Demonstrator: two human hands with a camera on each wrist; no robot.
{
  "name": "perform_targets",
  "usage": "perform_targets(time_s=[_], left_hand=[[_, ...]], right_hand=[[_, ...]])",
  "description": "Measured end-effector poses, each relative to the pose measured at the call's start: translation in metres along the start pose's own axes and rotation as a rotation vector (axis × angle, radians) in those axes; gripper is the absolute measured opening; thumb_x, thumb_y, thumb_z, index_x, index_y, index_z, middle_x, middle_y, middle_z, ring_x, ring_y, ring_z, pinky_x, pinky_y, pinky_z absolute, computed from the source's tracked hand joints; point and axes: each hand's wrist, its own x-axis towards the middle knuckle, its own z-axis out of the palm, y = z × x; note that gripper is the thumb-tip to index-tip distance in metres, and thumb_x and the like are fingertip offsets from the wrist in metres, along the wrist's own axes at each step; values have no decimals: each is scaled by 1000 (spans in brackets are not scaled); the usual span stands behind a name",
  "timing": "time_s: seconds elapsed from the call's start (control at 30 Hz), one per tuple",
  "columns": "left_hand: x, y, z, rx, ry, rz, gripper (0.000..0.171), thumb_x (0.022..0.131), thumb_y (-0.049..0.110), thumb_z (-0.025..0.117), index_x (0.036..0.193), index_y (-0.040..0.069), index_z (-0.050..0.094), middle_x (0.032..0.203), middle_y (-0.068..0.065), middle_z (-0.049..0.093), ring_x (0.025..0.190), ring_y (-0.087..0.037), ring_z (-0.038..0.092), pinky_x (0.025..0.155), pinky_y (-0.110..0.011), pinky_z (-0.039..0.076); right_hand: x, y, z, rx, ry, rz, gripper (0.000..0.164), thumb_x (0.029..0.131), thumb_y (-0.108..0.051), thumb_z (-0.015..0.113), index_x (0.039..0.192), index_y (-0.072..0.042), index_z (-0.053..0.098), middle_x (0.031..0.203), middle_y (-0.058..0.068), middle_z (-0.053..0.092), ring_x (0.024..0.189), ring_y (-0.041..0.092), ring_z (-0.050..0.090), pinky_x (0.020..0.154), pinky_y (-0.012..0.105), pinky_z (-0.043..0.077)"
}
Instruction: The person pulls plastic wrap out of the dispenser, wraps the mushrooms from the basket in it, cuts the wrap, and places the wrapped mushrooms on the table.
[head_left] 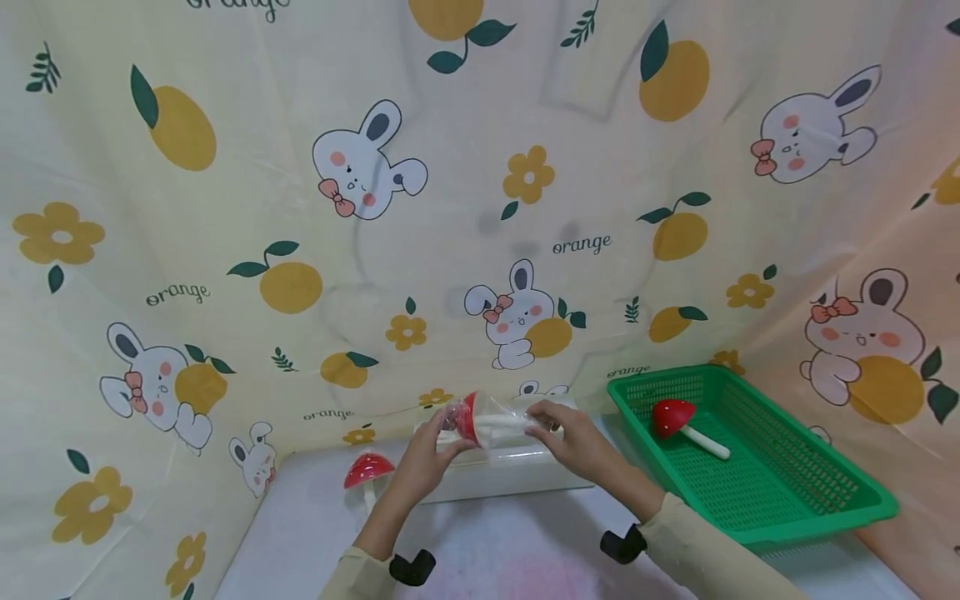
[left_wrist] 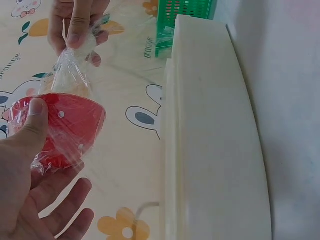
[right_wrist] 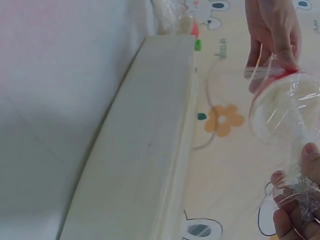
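Note:
A toy mushroom (head_left: 470, 419) with a red, white-dotted cap is held sideways in clear plastic wrap above a white box (head_left: 510, 479). My left hand (head_left: 420, 462) grips it by the cap, the thumb lying on the red side in the left wrist view. At the stem end, my right hand (head_left: 573, 437) pinches the gathered plastic. The cap's pale underside (right_wrist: 280, 112) faces the right wrist camera through the film. Left of the box, a second red-capped mushroom (head_left: 367, 469) stands stem down, partly behind my left forearm.
On the right stands a green plastic basket (head_left: 806, 518) with an unheld red-capped mushroom (head_left: 675, 418) lying inside. A cloth printed with rabbits and oranges (head_left: 450, 250) hangs behind the white table (head_left: 300, 517). The long box lies across the back of the table.

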Motion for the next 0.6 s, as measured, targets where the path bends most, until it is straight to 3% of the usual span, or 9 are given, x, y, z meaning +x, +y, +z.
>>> perform_targets(time_s=[0.23, 0.4, 0.6], left_hand=[[2, 3, -2, 12, 19, 35, 79, 84, 49, 73, 153, 26, 40, 133, -3, 60, 132, -28, 51, 108, -57, 41], [1, 6, -4, -6, 26, 22, 84, 82, 48, 76, 154, 24, 39, 141, -4, 56, 137, -30, 46, 109, -56, 40], [-7, 13, -10, -45, 14, 23, 82, 79, 44, 83, 149, 26, 44, 139, -1, 58, 123, -27, 56, 98, -47, 52]], right_hand=[[4, -3, -4, 1, -10, 29, 29, 92, -24, 74, 119, -15, 68, 92, -14, 66, 82, 6, 58, 76, 29, 57], [5, -5, -6, -2, 8, 19, 30, 91, -23, 75, 119, -15, 68, 94, -13, 67, 83, 7, 57, 76, 37, 58], [1, -9, -10, 1, -2, 8, 24, 92, -25, 75, 114, -20, 68, 96, -15, 66, 83, 4, 58, 77, 30, 57]])
